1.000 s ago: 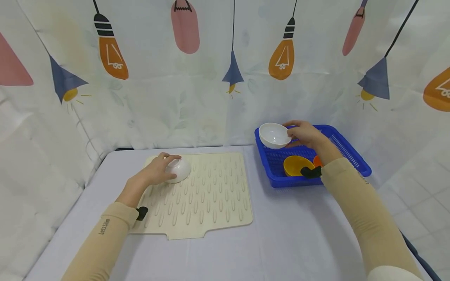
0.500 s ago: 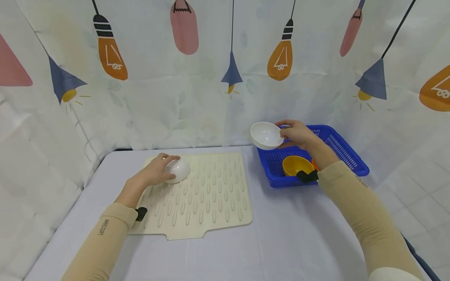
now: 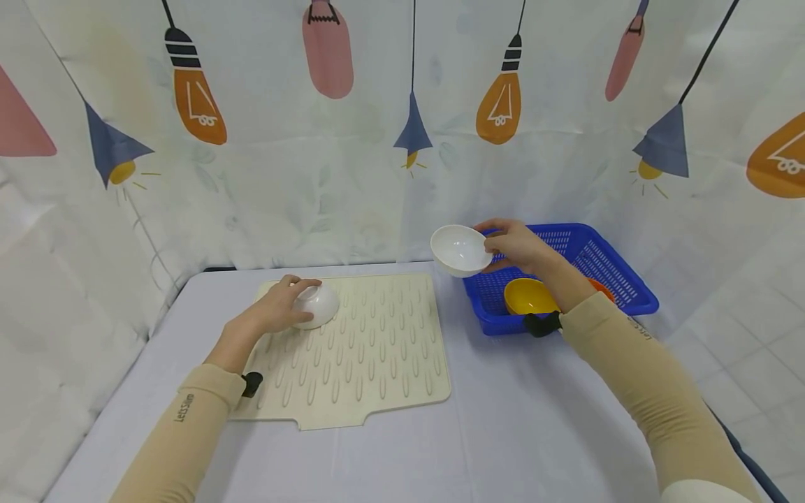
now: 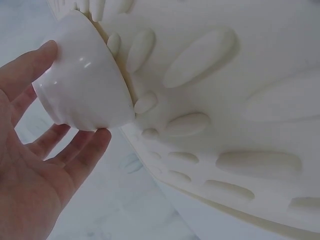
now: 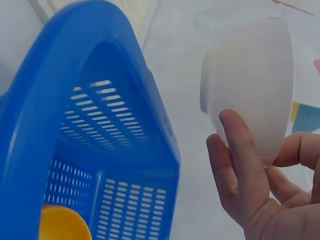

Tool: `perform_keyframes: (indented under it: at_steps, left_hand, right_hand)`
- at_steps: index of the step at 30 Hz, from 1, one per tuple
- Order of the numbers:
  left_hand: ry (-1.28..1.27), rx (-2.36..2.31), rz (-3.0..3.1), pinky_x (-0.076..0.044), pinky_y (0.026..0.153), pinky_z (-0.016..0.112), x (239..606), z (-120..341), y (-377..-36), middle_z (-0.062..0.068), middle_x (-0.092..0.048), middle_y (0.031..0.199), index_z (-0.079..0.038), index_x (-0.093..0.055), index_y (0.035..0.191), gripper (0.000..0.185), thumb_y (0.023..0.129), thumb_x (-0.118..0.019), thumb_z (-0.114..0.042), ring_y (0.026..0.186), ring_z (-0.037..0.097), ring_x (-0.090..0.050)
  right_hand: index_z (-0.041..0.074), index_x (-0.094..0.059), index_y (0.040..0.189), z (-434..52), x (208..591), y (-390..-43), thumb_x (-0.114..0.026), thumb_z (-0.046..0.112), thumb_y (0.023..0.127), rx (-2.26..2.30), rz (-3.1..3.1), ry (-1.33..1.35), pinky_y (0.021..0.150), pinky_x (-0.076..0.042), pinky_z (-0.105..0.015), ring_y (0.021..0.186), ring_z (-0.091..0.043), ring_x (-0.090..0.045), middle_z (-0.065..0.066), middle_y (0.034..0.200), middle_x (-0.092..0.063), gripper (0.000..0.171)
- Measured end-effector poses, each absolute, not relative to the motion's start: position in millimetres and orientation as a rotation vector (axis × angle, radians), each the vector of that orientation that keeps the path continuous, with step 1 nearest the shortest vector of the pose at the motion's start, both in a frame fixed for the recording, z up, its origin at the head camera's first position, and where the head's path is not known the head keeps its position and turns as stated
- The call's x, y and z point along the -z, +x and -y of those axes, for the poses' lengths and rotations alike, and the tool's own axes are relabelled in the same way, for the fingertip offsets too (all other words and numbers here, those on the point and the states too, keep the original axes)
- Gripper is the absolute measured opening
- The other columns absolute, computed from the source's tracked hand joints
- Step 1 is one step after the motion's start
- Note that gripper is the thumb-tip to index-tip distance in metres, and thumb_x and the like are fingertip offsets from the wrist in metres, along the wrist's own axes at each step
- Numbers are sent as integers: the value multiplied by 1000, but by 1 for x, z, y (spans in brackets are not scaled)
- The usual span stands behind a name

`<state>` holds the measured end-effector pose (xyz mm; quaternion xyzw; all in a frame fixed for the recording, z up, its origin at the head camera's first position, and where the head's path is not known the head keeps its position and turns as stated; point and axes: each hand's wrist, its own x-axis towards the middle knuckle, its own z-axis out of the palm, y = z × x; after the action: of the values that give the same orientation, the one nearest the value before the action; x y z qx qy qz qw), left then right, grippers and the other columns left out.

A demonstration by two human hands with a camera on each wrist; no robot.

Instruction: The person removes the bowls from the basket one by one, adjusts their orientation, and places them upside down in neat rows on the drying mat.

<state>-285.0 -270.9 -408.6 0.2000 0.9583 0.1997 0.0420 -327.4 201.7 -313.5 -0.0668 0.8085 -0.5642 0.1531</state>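
Note:
My left hand [image 3: 277, 307] grips a white bowl [image 3: 319, 304] that sits upside down at the back left of a cream ribbed mat [image 3: 377, 363]. In the left wrist view the thumb and fingers curve round that bowl [image 4: 87, 75], whose rim meets the mat. A second white bowl [image 3: 459, 250] is held up in the air by my right hand [image 3: 518, 248], its inside facing forward and up. The right wrist view shows this bowl [image 5: 255, 85] pinched between thumb and fingers, apart from the blue basket [image 5: 165, 135].
The blue basket [image 3: 635, 290] stands at the back right of the table. In it lie a yellow bowl [image 3: 528, 297] and an orange item [image 3: 602, 288], partly hidden by the right arm. A patterned curtain [image 3: 352, 175] rises behind the table's back edge.
My right hand has carried its white bowl leftward, from over the basket to past the basket's left edge. My left hand and its bowl have stayed put.

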Motion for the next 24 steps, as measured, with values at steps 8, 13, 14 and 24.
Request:
perform_keyframes:
  at_steps: [8, 13, 14, 24]
  left_hand:
    - [602, -619, -2933, -42, 96, 71, 410, 272, -285, 36, -33, 146, -6, -44, 151, 64, 95, -74, -16, 127, 60, -43]
    - [604, -619, -2935, -41, 96, 72, 411, 273, -285, 37, -34, 146, -7, -45, 151, 64, 95, -74, -17, 127, 60, -43]
    - [608, -618, -2936, -41, 96, 72, 411, 273, -285, 37, -34, 146, -7, -45, 151, 64, 95, -74, -17, 127, 60, -43]
    - [605, -611, -2920, -40, 98, 71, 413, 272, -286, 36, -32, 148, -7, -43, 153, 65, 97, -72, -17, 129, 60, -41]
  right_hand:
    - [3, -47, 148, -189, 321, -323, -55, -2, 97, 1603, -2309, -216, 89, -56, -56, 121, -45, -52, -23, 149, -40, 51]
    - [4, -49, 146, -180, 322, -320, -55, -4, 97, 1614, -2286, -214, 89, -56, -57, 120, -46, -55, -25, 144, -45, 50]
    - [4, -49, 147, -178, 323, -319, -54, -4, 97, 1617, -2282, -214, 89, -56, -57, 119, -46, -55, -25, 144, -45, 50]
    - [3, -48, 147, -164, 330, -315, -56, -1, 96, 1623, -2256, -241, 85, -59, -53, 120, -45, -55, -24, 145, -46, 52]
